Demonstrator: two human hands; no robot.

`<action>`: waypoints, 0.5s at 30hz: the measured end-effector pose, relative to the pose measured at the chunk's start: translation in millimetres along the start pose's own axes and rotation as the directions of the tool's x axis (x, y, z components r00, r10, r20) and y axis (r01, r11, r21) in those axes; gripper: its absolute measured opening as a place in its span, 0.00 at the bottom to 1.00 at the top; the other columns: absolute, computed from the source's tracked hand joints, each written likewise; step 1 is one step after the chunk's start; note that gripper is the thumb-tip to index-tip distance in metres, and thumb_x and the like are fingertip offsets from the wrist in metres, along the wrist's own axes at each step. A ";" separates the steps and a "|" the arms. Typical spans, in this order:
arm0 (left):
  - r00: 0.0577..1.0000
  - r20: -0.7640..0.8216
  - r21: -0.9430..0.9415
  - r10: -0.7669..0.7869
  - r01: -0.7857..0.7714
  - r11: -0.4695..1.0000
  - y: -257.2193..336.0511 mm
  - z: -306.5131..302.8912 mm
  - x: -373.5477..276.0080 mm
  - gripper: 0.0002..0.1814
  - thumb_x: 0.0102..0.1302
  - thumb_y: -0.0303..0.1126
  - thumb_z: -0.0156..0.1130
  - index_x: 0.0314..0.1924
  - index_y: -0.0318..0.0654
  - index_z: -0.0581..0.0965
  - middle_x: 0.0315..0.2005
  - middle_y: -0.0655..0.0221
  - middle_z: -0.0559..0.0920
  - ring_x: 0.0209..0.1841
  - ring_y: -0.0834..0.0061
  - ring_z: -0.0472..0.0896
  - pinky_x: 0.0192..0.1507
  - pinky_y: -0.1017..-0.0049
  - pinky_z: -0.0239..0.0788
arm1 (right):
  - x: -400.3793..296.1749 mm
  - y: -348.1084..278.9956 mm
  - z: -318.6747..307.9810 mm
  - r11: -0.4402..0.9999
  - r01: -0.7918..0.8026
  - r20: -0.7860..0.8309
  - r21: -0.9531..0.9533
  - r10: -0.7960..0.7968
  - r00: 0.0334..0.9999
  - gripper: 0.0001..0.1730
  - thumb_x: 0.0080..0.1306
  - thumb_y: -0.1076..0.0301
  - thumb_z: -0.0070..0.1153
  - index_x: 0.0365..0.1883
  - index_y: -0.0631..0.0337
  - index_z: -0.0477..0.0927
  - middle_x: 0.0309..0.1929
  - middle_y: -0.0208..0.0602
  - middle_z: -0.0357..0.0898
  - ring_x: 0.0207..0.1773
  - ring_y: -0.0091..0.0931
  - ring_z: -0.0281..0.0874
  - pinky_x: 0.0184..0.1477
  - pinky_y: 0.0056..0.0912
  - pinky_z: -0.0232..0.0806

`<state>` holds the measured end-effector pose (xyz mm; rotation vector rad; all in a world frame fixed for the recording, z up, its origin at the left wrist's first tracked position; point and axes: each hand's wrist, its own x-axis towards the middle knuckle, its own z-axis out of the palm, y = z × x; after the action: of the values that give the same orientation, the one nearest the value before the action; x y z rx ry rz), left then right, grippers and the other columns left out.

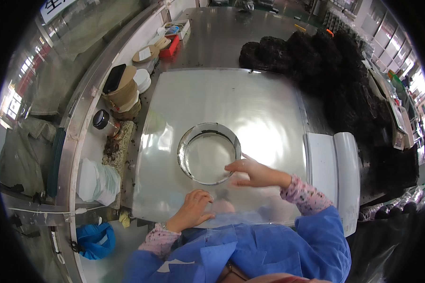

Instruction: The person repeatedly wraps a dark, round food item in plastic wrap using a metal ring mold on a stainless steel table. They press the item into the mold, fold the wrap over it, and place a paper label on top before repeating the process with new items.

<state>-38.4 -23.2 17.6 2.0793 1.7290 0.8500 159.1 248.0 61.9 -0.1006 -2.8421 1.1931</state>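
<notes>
A round metal ring (184, 155), worn and flecked along its wall, lies on a shiny, pale sheet (198, 95) that covers the worktable before me. My right hand (256, 172) is at the ring's lower right side, with its fingertips over the rim; whether they touch it I cannot tell. Below and left of the ring, my left hand (194, 208) hovers or rests over the sheet near its front edge, fingers bent and apart, holding nothing. Inside the ring the same pale surface shows.
Dark fibrous bundles (311, 60) are heaped at the back right. A white booklet or stack of sheets (322, 166) lies right of the pale sheet. Along the left stand a lidded jar (106, 122), stacked discs (122, 88), white pads (97, 180) and a red box (170, 46).
</notes>
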 end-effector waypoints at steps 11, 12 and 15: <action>0.973 0.229 0.037 0.023 -0.033 0.999 -32.3 24.1 -18.4 0.18 0.65 0.43 0.75 0.48 0.44 0.80 0.46 0.64 0.81 0.53 0.55 0.79 0.55 0.55 0.70 | -102.1 -25.8 57.7 0.943 -0.145 -0.349 -0.301 0.033 0.937 0.12 0.52 0.63 0.80 0.33 0.52 0.90 0.40 0.33 0.82 0.52 0.37 0.77 0.58 0.44 0.70; 0.970 0.240 0.023 0.047 -0.054 0.998 -29.7 19.6 -11.8 0.16 0.65 0.41 0.75 0.46 0.44 0.80 0.45 0.63 0.81 0.52 0.54 0.79 0.53 0.55 0.71 | -112.8 -27.9 59.2 0.943 -0.159 -0.383 -0.292 0.037 0.923 0.13 0.51 0.63 0.80 0.33 0.53 0.90 0.40 0.33 0.82 0.52 0.38 0.77 0.57 0.44 0.71; 0.960 0.278 -0.021 0.043 -0.039 0.999 -37.7 29.1 -1.2 0.13 0.67 0.39 0.72 0.42 0.41 0.80 0.41 0.63 0.79 0.46 0.57 0.80 0.49 0.59 0.73 | -137.9 -43.1 53.9 0.946 -0.220 -0.495 -0.237 0.077 0.866 0.13 0.53 0.65 0.80 0.33 0.57 0.87 0.41 0.34 0.82 0.50 0.39 0.76 0.55 0.44 0.71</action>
<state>-50.2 -11.9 -27.1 2.1137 1.5304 0.5463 290.7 168.2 51.1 -0.5598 -2.5602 0.6376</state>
